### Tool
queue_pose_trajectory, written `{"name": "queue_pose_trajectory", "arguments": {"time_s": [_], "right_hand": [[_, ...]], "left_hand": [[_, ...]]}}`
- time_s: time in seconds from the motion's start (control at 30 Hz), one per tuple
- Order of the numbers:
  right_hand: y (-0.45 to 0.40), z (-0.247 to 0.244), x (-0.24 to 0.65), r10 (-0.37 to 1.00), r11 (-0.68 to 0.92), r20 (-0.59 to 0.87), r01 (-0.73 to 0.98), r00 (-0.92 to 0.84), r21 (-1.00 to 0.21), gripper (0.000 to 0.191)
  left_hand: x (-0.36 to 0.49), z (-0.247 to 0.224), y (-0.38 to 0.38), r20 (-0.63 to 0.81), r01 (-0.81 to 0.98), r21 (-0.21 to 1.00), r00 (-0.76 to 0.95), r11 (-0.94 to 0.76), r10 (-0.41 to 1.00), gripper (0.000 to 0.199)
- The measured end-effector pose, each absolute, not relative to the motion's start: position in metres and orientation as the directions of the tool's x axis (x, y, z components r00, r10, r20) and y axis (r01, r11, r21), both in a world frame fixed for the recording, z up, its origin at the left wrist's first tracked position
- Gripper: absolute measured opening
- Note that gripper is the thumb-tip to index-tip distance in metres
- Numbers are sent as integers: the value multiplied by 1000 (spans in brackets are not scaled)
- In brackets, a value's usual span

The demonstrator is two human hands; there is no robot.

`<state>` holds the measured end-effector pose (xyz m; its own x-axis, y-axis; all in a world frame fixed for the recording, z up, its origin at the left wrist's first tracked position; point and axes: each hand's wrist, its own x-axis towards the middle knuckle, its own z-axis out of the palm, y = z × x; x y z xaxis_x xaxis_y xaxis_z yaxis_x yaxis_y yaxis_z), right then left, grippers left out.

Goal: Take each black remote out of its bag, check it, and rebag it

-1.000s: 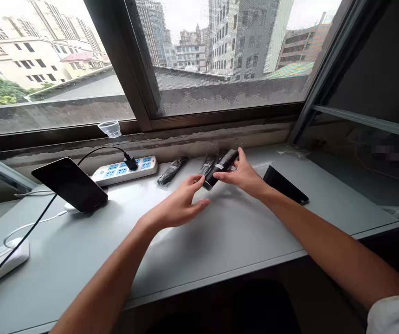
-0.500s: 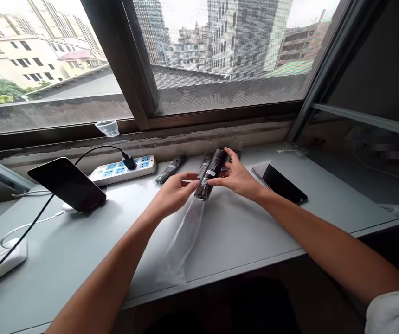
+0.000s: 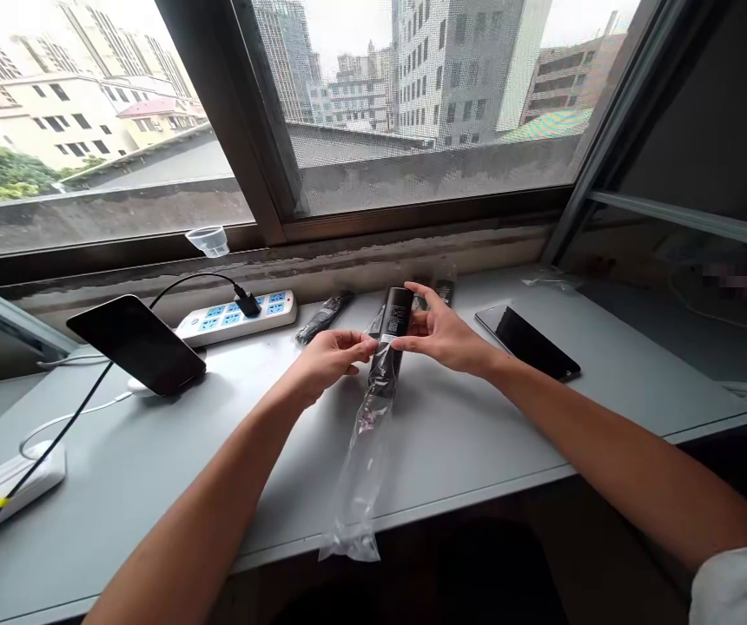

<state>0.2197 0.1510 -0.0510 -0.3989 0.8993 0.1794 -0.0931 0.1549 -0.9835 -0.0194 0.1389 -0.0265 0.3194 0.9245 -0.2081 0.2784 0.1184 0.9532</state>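
A black oblong device (image 3: pixel 397 314) with small white print and a label stands tilted over the desk, its lower part inside a clear plastic bag (image 3: pixel 361 473). The bag's long loose end hangs toward me, past the desk's front edge. My right hand (image 3: pixel 442 334) grips the device from the right, thumb on the near face and fingers behind its upper end. My left hand (image 3: pixel 336 358) pinches the bag's film at the device's left side, near the bag's mouth. What exactly the device is, I cannot tell.
Black bagged items (image 3: pixel 325 318) lie behind my hands. A phone (image 3: pixel 533 343) lies flat on the right; a tablet (image 3: pixel 139 347) leans on a stand at left. The power strip (image 3: pixel 234 318) has a black plug in it. A clear plastic cup (image 3: pixel 208 241) sits by the window.
The bag has slid further down the device, baring more of its upper part. Its loose end now reaches over the desk edge. The view has shifted slightly.
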Motion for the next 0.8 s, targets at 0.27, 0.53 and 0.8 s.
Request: {"name": "queue_pose_trajectory", "arguments": {"time_s": [0.27,0.53,0.8], "right_hand": [[149,-47,219,817,307,169,167,-551,-937,36],[146,-45,218,867,-58,-77,54,-492,-997,57],[141,-41,221,773,-72,-69,21,-630,-997,58]], "left_hand": [[-3,-30,134,-59,151,988,257,20,965,51],[3,-34,135,61,-67,996,127,-53,990,54],[0,-31,134,237,-65,971,97,-231,967,49]]}}
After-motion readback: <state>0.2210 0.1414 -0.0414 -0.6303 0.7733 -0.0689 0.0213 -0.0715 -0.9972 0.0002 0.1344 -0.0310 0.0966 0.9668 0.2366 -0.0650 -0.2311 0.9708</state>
